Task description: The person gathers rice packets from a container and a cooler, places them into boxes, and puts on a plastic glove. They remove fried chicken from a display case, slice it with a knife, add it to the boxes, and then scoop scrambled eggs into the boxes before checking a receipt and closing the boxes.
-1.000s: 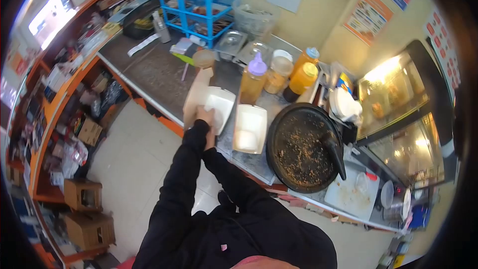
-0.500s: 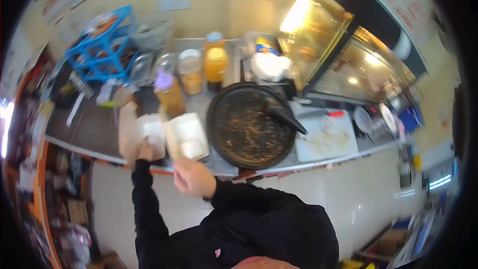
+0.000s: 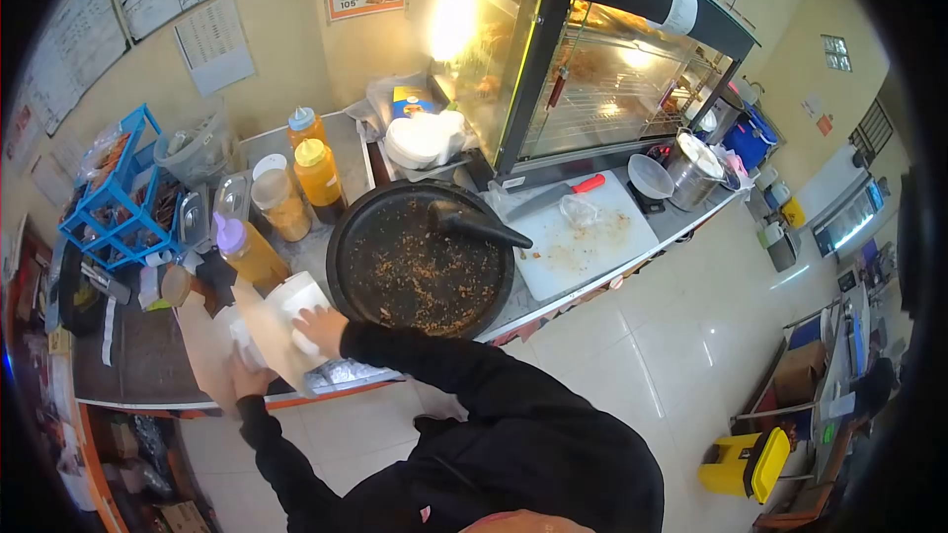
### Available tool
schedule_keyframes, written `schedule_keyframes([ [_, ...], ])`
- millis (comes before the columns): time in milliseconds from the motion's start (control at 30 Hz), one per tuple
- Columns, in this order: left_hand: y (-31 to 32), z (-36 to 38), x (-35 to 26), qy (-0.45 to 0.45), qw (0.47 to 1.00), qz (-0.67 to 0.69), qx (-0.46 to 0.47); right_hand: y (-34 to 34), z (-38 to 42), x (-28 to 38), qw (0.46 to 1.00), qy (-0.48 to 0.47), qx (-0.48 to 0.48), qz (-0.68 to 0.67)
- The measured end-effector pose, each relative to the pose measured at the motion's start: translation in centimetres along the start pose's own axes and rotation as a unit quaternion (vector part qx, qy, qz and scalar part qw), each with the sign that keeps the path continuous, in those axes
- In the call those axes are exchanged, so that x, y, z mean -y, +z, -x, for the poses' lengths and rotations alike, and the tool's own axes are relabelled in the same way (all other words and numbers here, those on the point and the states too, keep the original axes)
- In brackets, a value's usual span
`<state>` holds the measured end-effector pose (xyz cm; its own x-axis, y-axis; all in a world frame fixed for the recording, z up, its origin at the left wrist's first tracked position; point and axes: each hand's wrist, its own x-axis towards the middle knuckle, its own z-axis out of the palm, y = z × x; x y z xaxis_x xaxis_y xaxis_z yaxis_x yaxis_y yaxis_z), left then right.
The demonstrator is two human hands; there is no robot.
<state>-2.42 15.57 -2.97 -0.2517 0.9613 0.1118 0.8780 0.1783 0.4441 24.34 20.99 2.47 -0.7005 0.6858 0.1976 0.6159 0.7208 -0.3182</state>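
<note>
Resting with fingers spread, the right hand [image 3: 318,329] covered one paper box [image 3: 295,292]; the left hand [image 3: 249,377] met another box [image 3: 228,320] under its fingertips. Neither grip was clear. Both looked light, bendable, probably best held by the walls.

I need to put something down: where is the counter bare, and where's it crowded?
The dark counter looks bare between the white strip and the left box. The cutting board has open but stained room along its front edge. Crowded: around the bottles and left of the black bowl.
</note>
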Motion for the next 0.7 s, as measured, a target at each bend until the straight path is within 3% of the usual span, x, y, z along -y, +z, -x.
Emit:
schedule_keyframes([
  [67,-2.3,1.2,-0.6,-0.019,0.997,-0.029,-0.066,-7.1,4.3,1.8,0.982,-0.069,-0.131,-0.114],
  [100,-4.4,2.4,-2.6,-0.026,0.988,0.074,-0.131,-10.6,6.5,1.5,0.962,-0.102,-0.177,-0.183],
  [167,-8.7,6.1,-9.2,-0.034,0.939,0.23,-0.252,-17.7,12.6,0.1,0.928,0.021,-0.242,-0.283],
  [200,-9.9,7.8,-12.8,-0.033,0.906,0.285,-0.31,-20.2,15.2,-2.0,0.91,0.067,-0.341,-0.227],
  [233,-10.0,9.2,-15.8,-0.003,0.893,0.279,-0.354,-21.3,18.1,-5.3,0.89,0.172,-0.381,-0.182],
  [267,-9.9,10.7,-18.6,0.027,0.876,0.272,-0.398,-21.3,20.8,-9.4,0.852,0.259,-0.437,-0.126],
  [300,-9.5,11.8,-21.2,0.058,0.856,0.264,-0.441,-19.3,24.5,-16.3,0.779,0.346,-0.486,-0.192],
  [333,-8.4,12.6,-23.6,0.1,0.855,0.274,-0.428,-20.2,27.4,-20.6,0.754,0.389,-0.519,-0.109],
  [367,-6.9,13.2,-25.9,0.142,0.852,0.284,-0.415,-20.0,30.3,-25.0,0.739,0.399,-0.54,0.057],
  [400,-5.4,13.9,-28.6,0.182,0.848,0.293,-0.402,-19.2,32.8,-29.2,0.703,0.398,-0.546,0.222],
  [500,-1.1,14.3,-40.6,0.225,0.875,0.355,-0.239,-16.0,38.9,-37.4,0.731,0.576,-0.303,0.207],
  [567,1.8,13.6,-48.7,0.26,0.875,0.402,-0.075,-16.4,40.4,-39.8,0.84,0.421,-0.332,0.084],
  [600,4.3,13.0,-52.4,0.296,0.866,0.401,-0.029,-18.3,39.7,-38.3,0.859,0.34,-0.376,0.065],
  [633,6.7,12.7,-56.1,0.278,0.856,0.433,0.041,-20.2,39.1,-36.1,0.871,0.258,-0.416,0.042],
  [700,11.4,12.2,-62.1,0.34,0.888,0.307,-0.037,-24.5,38.2,-31.4,0.873,0.163,-0.456,0.06],
])
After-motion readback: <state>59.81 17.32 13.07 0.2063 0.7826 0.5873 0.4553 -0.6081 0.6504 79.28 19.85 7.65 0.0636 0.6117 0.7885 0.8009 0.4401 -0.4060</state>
